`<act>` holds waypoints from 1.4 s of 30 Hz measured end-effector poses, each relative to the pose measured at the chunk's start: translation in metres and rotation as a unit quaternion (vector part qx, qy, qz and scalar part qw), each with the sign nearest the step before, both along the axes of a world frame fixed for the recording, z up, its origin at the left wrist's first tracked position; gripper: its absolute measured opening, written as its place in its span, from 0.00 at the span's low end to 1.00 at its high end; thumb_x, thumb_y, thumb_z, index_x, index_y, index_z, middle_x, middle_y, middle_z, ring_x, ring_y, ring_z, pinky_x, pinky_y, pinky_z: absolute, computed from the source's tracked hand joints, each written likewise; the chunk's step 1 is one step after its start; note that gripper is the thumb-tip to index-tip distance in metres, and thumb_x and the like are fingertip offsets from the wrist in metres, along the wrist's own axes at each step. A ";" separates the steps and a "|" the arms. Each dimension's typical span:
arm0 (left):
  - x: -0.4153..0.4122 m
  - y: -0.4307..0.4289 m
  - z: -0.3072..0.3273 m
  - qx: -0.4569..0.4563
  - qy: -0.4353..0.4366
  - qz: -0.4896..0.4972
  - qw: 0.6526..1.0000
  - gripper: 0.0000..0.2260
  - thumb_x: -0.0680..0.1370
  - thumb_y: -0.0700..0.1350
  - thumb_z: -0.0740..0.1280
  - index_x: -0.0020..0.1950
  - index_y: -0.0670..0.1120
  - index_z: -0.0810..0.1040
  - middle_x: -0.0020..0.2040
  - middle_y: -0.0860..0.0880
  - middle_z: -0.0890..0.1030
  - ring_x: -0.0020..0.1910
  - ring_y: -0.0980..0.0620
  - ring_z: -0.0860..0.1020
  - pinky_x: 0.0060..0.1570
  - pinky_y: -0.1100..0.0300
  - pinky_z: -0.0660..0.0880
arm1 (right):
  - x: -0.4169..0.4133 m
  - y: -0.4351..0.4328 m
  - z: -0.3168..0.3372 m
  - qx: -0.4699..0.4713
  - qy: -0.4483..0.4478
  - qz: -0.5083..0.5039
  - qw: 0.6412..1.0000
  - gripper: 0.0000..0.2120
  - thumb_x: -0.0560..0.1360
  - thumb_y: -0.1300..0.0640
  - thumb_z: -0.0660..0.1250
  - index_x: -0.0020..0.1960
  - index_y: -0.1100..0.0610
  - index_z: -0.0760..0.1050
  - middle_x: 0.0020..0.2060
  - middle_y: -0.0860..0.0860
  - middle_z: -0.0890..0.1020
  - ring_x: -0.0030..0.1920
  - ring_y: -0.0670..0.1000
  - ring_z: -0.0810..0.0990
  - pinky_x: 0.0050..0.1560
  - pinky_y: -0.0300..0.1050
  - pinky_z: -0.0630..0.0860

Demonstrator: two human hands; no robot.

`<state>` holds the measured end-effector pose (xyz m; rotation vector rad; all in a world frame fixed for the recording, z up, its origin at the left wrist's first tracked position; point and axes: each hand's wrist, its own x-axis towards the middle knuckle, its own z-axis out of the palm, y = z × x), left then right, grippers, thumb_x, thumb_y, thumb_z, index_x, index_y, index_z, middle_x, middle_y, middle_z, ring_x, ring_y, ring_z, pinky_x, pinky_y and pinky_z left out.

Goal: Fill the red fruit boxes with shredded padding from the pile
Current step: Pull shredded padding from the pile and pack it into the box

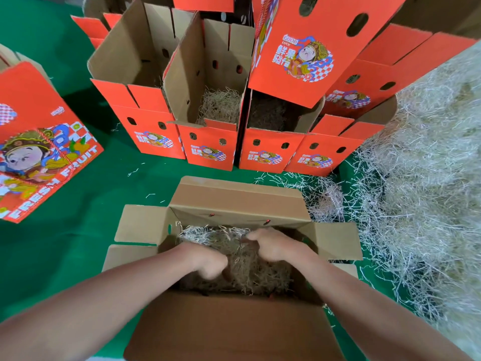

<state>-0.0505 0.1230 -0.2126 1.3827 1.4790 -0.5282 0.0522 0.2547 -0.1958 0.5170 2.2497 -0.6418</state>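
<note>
Green desk [78,243] fills the view. Big pile [429,191] of pale shredded stuff covers its right side, spilling toward the middle. Red boxes [208,149] stand in a row at the back, tops open, more stacked tilted above them; one shows shreds inside. Side box [39,152], red, lies tilted at the left edge. Open box [234,201] sits nearest the person, flaps spread, cardboard inside showing. Padding [247,277] lies in the open box, covering its bottom. Right hand [273,246] is inside the box, knuckles up, fingers curled into the padding, gripping it. Left hand [210,261] just beside it, fingers down in the padding, blurred, can't tell the grip. Stray shreds [135,171] dot the desk
</note>
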 end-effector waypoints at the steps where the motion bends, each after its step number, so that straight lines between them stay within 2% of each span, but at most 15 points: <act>1: 0.000 0.000 -0.001 0.004 0.017 -0.004 1.000 0.12 0.75 0.29 0.56 0.49 0.39 0.76 0.30 0.47 0.66 0.27 0.51 0.61 0.27 0.57 0.60 | -0.003 0.000 0.008 -0.010 0.030 -0.012 0.999 0.24 0.76 0.70 0.54 0.66 0.51 0.71 0.69 0.52 0.68 0.66 0.55 0.67 0.63 0.46 0.65; 4: 0.001 0.003 0.005 0.098 0.087 0.044 0.990 0.10 0.73 0.28 0.57 0.33 0.39 0.69 0.30 0.46 0.67 0.26 0.50 0.66 0.24 0.57 0.64 | 0.001 0.002 0.021 0.026 0.056 0.006 0.998 0.13 0.75 0.68 0.58 0.51 0.57 0.79 0.58 0.54 0.76 0.60 0.56 0.70 0.61 0.50 0.69; 7: 0.006 0.011 0.005 0.171 0.041 0.114 0.978 0.08 0.73 0.30 0.57 0.40 0.40 0.72 0.34 0.47 0.70 0.32 0.49 0.71 0.31 0.55 0.73 | 0.013 -0.002 0.015 0.047 -0.037 0.064 0.996 0.08 0.74 0.70 0.57 0.48 0.65 0.75 0.45 0.56 0.75 0.38 0.54 0.73 0.38 0.46 0.70; 10: 0.015 0.010 0.000 0.030 -0.037 0.053 0.997 0.13 0.78 0.34 0.56 0.60 0.37 0.74 0.35 0.46 0.70 0.30 0.51 0.68 0.34 0.61 0.73 | 0.019 -0.015 0.001 -0.013 -0.193 0.180 0.965 0.18 0.77 0.66 0.59 0.66 0.62 0.69 0.57 0.58 0.76 0.44 0.57 0.76 0.42 0.46 0.71; 14: 0.017 -0.001 -0.015 -0.090 0.028 -0.068 0.993 0.15 0.79 0.40 0.60 0.65 0.41 0.72 0.58 0.42 0.76 0.51 0.43 0.77 0.45 0.52 0.74 | 0.019 -0.022 -0.014 0.037 -0.284 0.249 0.925 0.16 0.80 0.55 0.58 0.62 0.64 0.73 0.44 0.55 0.77 0.37 0.53 0.73 0.43 0.47 0.68; 17: 0.016 -0.001 -0.015 0.015 -0.001 0.102 0.995 0.12 0.79 0.37 0.57 0.60 0.38 0.74 0.49 0.43 0.77 0.38 0.50 0.74 0.43 0.57 0.75 | 0.009 -0.019 -0.013 0.117 -0.213 0.227 0.943 0.12 0.77 0.62 0.60 0.59 0.63 0.74 0.55 0.58 0.77 0.51 0.57 0.77 0.43 0.48 0.72; 19: 0.015 0.004 -0.008 0.157 0.063 0.154 0.973 0.10 0.76 0.33 0.58 0.53 0.38 0.76 0.48 0.43 0.77 0.36 0.52 0.71 0.45 0.57 0.74 | 0.001 -0.022 -0.013 0.102 -0.104 0.163 0.976 0.13 0.76 0.67 0.58 0.58 0.64 0.74 0.52 0.59 0.78 0.48 0.58 0.78 0.41 0.46 0.72; 21: 0.011 0.007 -0.007 0.232 0.109 0.120 0.959 0.17 0.73 0.30 0.57 0.59 0.40 0.75 0.62 0.43 0.73 0.52 0.48 0.73 0.60 0.55 0.69 | -0.001 -0.025 -0.014 0.029 -0.096 0.165 0.981 0.14 0.77 0.67 0.57 0.61 0.63 0.74 0.48 0.56 0.77 0.39 0.53 0.76 0.38 0.42 0.72; 24: -0.007 -0.001 -0.013 0.099 0.101 0.080 0.987 0.31 0.71 0.25 0.51 0.74 0.40 0.59 0.77 0.45 0.49 0.74 0.41 0.55 0.72 0.45 0.54 | 0.010 -0.021 -0.018 0.023 -0.241 0.212 0.947 0.13 0.78 0.62 0.59 0.60 0.65 0.74 0.56 0.59 0.77 0.43 0.56 0.75 0.46 0.48 0.74; 26: -0.016 -0.006 -0.017 0.027 0.092 0.052 0.994 0.25 0.75 0.27 0.52 0.72 0.37 0.62 0.74 0.40 0.58 0.59 0.45 0.69 0.57 0.52 0.68 | 0.014 -0.017 -0.021 0.069 -0.238 0.225 0.942 0.14 0.77 0.59 0.62 0.59 0.65 0.74 0.56 0.59 0.78 0.44 0.55 0.74 0.47 0.48 0.74; 28: -0.016 -0.006 -0.018 0.042 0.081 0.072 0.993 0.21 0.75 0.29 0.54 0.68 0.37 0.67 0.66 0.41 0.71 0.49 0.49 0.70 0.47 0.57 0.69 | 0.009 -0.018 -0.021 0.100 -0.143 0.170 0.970 0.16 0.74 0.61 0.67 0.60 0.63 0.75 0.58 0.59 0.76 0.51 0.57 0.77 0.52 0.49 0.76; 30: -0.010 -0.001 -0.009 0.109 0.096 0.097 0.985 0.19 0.74 0.31 0.55 0.63 0.41 0.72 0.58 0.43 0.75 0.49 0.47 0.74 0.49 0.56 0.72 | 0.004 -0.019 -0.023 0.101 -0.070 0.099 0.987 0.21 0.72 0.66 0.64 0.65 0.58 0.71 0.68 0.60 0.66 0.67 0.62 0.67 0.64 0.55 0.68; 33: -0.008 0.000 0.000 0.206 0.169 0.103 0.958 0.17 0.73 0.34 0.58 0.58 0.46 0.76 0.55 0.44 0.77 0.54 0.44 0.75 0.57 0.50 0.71 | 0.009 -0.013 -0.019 0.108 -0.156 0.099 0.977 0.27 0.76 0.64 0.56 0.74 0.53 0.58 0.75 0.59 0.46 0.73 0.67 0.45 0.71 0.64 0.48; 38: -0.019 -0.017 0.003 0.084 0.185 0.102 0.974 0.27 0.76 0.34 0.60 0.75 0.43 0.58 0.72 0.42 0.63 0.64 0.42 0.70 0.59 0.54 0.72 | 0.009 -0.015 -0.010 0.174 -0.125 0.111 0.970 0.22 0.76 0.65 0.57 0.70 0.59 0.66 0.70 0.61 0.63 0.68 0.63 0.65 0.66 0.58 0.65; 42: -0.010 -0.025 0.009 0.147 0.148 0.077 0.975 0.13 0.77 0.40 0.63 0.61 0.43 0.74 0.61 0.44 0.73 0.54 0.46 0.75 0.52 0.53 0.75 | 0.008 -0.036 -0.009 0.051 -0.046 0.129 0.989 0.15 0.76 0.59 0.61 0.62 0.58 0.74 0.57 0.55 0.76 0.52 0.56 0.77 0.51 0.49 0.77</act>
